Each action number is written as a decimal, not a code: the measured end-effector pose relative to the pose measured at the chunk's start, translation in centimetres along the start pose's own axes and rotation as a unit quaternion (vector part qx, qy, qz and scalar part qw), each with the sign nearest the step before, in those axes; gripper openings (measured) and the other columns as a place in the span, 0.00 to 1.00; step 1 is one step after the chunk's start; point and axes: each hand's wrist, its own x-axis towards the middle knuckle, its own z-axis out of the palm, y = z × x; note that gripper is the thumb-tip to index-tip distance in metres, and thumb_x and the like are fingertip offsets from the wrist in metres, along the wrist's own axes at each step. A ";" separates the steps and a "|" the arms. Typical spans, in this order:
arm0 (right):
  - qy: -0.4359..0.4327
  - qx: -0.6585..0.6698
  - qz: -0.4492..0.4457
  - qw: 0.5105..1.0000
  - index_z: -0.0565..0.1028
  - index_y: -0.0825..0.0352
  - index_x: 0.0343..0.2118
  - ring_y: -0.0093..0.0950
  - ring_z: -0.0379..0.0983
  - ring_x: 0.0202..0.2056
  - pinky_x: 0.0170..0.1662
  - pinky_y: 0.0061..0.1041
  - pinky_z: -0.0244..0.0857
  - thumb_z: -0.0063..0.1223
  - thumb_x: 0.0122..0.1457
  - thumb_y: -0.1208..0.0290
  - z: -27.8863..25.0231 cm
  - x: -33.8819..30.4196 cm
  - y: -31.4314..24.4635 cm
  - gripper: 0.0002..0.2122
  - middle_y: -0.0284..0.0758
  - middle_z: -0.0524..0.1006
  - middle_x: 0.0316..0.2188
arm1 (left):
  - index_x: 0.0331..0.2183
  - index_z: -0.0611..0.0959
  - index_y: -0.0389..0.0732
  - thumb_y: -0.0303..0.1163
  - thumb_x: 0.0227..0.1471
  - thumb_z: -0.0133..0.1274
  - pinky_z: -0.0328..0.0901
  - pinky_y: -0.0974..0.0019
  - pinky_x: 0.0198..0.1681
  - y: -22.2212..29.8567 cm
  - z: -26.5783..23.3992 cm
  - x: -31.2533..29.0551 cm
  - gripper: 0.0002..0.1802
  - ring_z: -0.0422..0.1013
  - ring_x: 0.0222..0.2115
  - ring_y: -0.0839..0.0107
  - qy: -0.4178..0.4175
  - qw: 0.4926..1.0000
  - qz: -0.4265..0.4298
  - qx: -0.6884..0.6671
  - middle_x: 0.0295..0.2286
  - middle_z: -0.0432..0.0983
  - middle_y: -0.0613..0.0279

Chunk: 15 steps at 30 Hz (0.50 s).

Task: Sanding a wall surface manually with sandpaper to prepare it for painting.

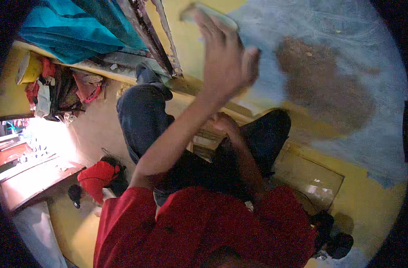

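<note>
My left hand [228, 58] is raised against the yellow wall, its fingers bent over a flat, pale rectangular piece [217, 15]. Motion smears both, so I cannot tell the kind of this piece. To the right of that hand, the wall [347, 40] carries a streaky blue-white coat around a rough brown patch [324, 85]. My right hand [225, 123] is lower, between my bent knees and partly behind my left forearm. Its fingers are too dark and covered to read, and nothing shows clearly in them.
A peeling wooden frame [145, 35] and teal cloth [74, 33] are at upper left. Bags and bundled items [56, 89] lie along the left wall. A person in red [99, 178] is low at left, near a bright doorway. A flat glossy panel [309, 178] is at right.
</note>
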 end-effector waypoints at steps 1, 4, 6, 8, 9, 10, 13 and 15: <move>-0.084 0.012 0.017 0.996 0.69 0.72 0.62 0.39 0.66 0.64 0.64 0.42 0.61 0.56 0.67 0.57 -5.4 -3.5 -6.4 0.27 0.51 0.69 0.63 | 0.64 0.49 0.16 0.48 0.65 0.47 0.32 0.33 0.70 -2.0 -3.4 0.8 0.47 0.25 0.66 0.15 0.001 0.997 -0.027 0.066 0.62 0.24 0.07; -0.070 -0.018 -0.010 0.997 0.69 0.73 0.62 0.35 0.66 0.63 0.64 0.41 0.61 0.57 0.67 0.58 -5.2 -3.1 -5.0 0.27 0.49 0.70 0.63 | 0.66 0.49 0.22 0.48 0.67 0.46 0.34 0.33 0.70 -1.3 -3.7 1.3 0.45 0.26 0.66 0.16 -0.008 0.995 -0.021 0.100 0.63 0.25 0.09; -0.031 -0.007 -0.064 0.997 0.69 0.73 0.61 0.39 0.69 0.61 0.63 0.42 0.63 0.53 0.69 0.54 -1.1 0.2 -1.1 0.27 0.51 0.72 0.60 | 0.68 0.49 0.24 0.49 0.67 0.45 0.34 0.30 0.70 -0.5 -1.6 -0.5 0.45 0.29 0.65 0.13 0.007 0.999 -0.020 0.047 0.63 0.29 0.07; 0.082 0.059 -0.125 0.987 0.70 0.73 0.60 0.43 0.71 0.58 0.61 0.43 0.65 0.48 0.70 0.50 2.0 1.7 6.5 0.29 0.53 0.74 0.57 | 0.67 0.49 0.22 0.49 0.67 0.46 0.34 0.30 0.69 2.2 2.5 -1.4 0.46 0.29 0.65 0.13 -0.037 0.999 -0.009 0.024 0.63 0.29 0.07; 0.082 0.070 -0.124 0.986 0.70 0.73 0.59 0.44 0.73 0.56 0.60 0.44 0.66 0.46 0.70 0.48 2.1 1.9 6.4 0.30 0.54 0.75 0.55 | 0.66 0.49 0.20 0.49 0.66 0.46 0.34 0.30 0.69 2.8 2.5 -1.5 0.47 0.30 0.65 0.13 -0.071 0.996 -0.013 0.046 0.63 0.29 0.07; 0.065 0.072 -0.105 0.990 0.70 0.74 0.59 0.46 0.74 0.55 0.59 0.45 0.67 0.44 0.71 0.46 2.1 1.8 6.6 0.31 0.55 0.76 0.54 | 0.64 0.49 0.16 0.49 0.67 0.45 0.34 0.31 0.70 2.9 2.7 -1.0 0.47 0.29 0.66 0.14 -0.021 1.000 -0.016 0.009 0.63 0.29 0.06; -0.050 -0.031 0.018 0.998 0.71 0.72 0.59 0.42 0.75 0.53 0.58 0.43 0.67 0.52 0.69 0.54 -2.2 -0.6 -2.7 0.25 0.51 0.77 0.53 | 0.59 0.62 0.18 0.42 0.69 0.41 0.35 0.35 0.71 -1.2 -2.3 0.4 0.34 0.27 0.67 0.18 0.028 0.996 -0.075 0.042 0.64 0.34 0.11; -0.070 -0.071 0.002 0.995 0.71 0.72 0.59 0.44 0.76 0.51 0.57 0.44 0.68 0.52 0.69 0.55 -3.7 -1.6 -5.4 0.25 0.52 0.78 0.51 | 0.59 0.62 0.19 0.42 0.71 0.38 0.35 0.34 0.71 -2.4 -4.0 -0.3 0.32 0.27 0.67 0.19 -0.004 0.991 -0.133 0.028 0.65 0.38 0.13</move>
